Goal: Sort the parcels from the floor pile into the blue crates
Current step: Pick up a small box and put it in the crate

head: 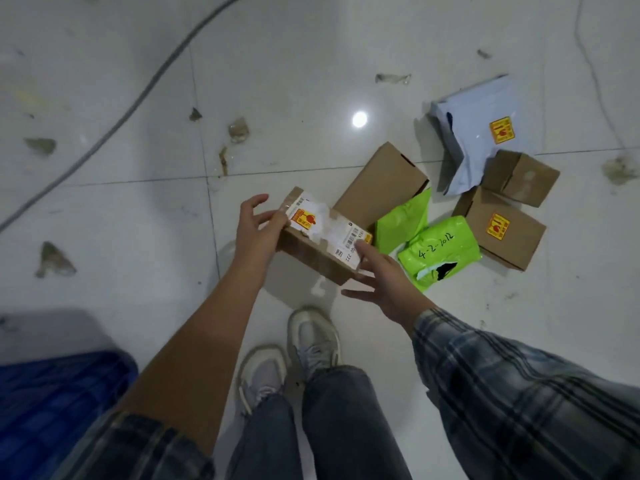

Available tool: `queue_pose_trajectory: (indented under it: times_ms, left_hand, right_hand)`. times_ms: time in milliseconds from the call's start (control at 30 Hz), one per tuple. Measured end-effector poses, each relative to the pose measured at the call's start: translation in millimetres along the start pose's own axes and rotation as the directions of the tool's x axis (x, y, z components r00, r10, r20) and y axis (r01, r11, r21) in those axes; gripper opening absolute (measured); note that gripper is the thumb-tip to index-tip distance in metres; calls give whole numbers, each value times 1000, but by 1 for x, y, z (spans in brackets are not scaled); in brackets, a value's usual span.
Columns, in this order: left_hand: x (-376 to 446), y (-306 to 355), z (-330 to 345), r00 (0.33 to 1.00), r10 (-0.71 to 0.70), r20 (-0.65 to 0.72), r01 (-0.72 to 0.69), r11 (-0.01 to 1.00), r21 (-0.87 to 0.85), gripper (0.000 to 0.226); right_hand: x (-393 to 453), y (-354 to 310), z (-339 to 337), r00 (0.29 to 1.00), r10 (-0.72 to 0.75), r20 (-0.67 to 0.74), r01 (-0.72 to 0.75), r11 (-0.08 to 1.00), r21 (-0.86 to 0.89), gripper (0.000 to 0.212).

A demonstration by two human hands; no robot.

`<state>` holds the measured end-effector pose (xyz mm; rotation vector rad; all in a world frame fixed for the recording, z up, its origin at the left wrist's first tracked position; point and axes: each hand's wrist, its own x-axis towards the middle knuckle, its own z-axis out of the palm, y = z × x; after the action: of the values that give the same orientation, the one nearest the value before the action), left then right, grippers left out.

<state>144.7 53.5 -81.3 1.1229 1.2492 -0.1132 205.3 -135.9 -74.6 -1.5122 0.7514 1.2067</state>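
I hold a small cardboard box (320, 237) with a white shipping label and a yellow-red sticker above the floor. My left hand (258, 228) grips its left end, and my right hand (381, 275) holds its right end with a finger on the label. On the floor to the right lies the parcel pile: a long plain cardboard box (379, 183), two green mailer bags (440, 252), a white-grey mailer bag (479, 133), and two more cardboard boxes (500, 233). A blue crate (52, 403) shows at the lower left.
The floor is glossy white tile with scraps of tape and litter (52, 259) scattered across it. A grey cable (138, 98) runs diagonally across the upper left. My two feet in pale sneakers (311, 337) stand just below the held box.
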Motion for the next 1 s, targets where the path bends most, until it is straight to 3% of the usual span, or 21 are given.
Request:
queue_pose_trajectory:
  times_ms: [133,200,267,367,567,733,1000]
  left_hand:
    - [-25,36,-34,994,-66,88,82,978,-190,35]
    - [-38,50,-52,989,-75,127,112,940,-322,47]
    - [-55,59,-71,984,-78,163,132,925,-357,63]
    - [-84,63,-101,984,-48,172,93,960,-263,59]
    - [-128,54,-191,1000,-1,16,7,928,-373,56]
    - [-167,27,-269,990,15,-144,-82,878,-472,58]
    - [-237,-50,-366,955,-52,-292,-190,649,-737,41]
  right_hand:
    - [-31,-31,27,984,-23,174,44,992,-119,24]
    - [-48,-45,48,974,-53,221,84,987,-137,19]
    - [-67,-56,75,963,-103,248,139,981,-133,20]
    - [-95,-63,121,948,-188,256,222,969,-111,39]
    - [-145,-45,208,894,-175,413,305,913,-272,49]
    - [-181,-8,267,860,-42,509,312,832,-458,47]
    - [-237,81,350,779,163,606,292,761,-580,54]
